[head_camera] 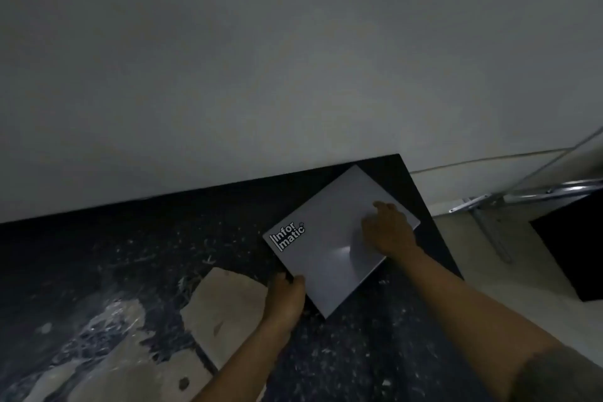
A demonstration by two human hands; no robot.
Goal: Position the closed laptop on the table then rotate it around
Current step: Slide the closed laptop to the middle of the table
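Observation:
A closed silver laptop (pixel 329 232) with a white-lettered sticker lies flat and turned diagonally near the far right corner of the dark table (pixel 163 238). My left hand (pixel 285 295) pinches the laptop's near left edge, thumb on top of the lid. Flat on the lid's right part rests my right hand (pixel 388 232), its fingers spread and pointing away from me.
Worn patches of pale bare wood (pixel 225 307) and scratches mark the table's near left. A grey wall (pixel 261 59) runs along the table's far edge. To the right stand a metal frame (pixel 489 219) and a black box (pixel 574 238) on the light floor.

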